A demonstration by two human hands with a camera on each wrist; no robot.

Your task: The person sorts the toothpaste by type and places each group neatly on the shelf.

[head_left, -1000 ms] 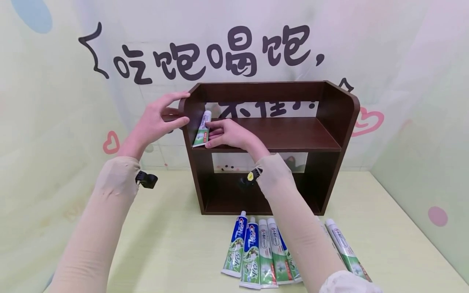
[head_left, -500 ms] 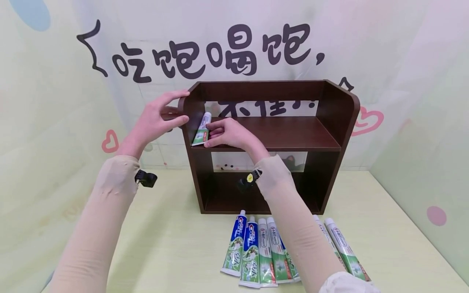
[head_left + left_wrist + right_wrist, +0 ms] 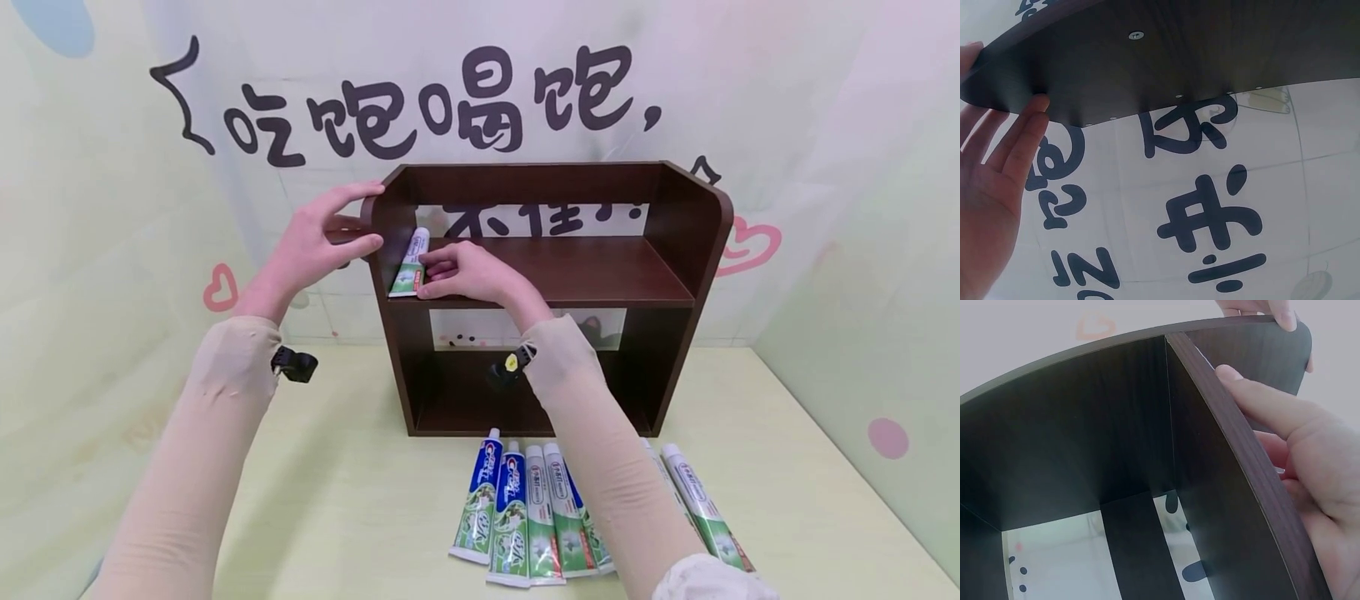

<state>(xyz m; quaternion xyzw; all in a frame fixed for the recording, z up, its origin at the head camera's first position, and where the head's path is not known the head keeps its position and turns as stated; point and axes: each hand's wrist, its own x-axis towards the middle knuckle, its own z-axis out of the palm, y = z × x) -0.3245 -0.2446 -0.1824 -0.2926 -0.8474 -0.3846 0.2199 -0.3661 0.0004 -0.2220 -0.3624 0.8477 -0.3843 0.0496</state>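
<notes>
A white and green toothpaste tube (image 3: 410,262) stands cap up on the upper level of a dark brown shelf rack (image 3: 600,275), against its left side panel. My right hand (image 3: 476,273) pinches the tube's right edge near its lower half with curled fingers. In the right wrist view the thumb (image 3: 1266,400) lies at the shelf board's front edge, and the board covers most of the tube. At the left panel's upper front corner, my left hand (image 3: 318,242) grips the edge. Its fingers (image 3: 1025,134) reach the panel's outer face in the left wrist view.
Several toothpaste tubes lie in a fanned row on the pale table (image 3: 330,500) before the rack, including a blue and green tube (image 3: 482,496) and a white and green tube (image 3: 701,504). My right forearm hides part of the row. A printed wall sheet (image 3: 225,200) hangs behind.
</notes>
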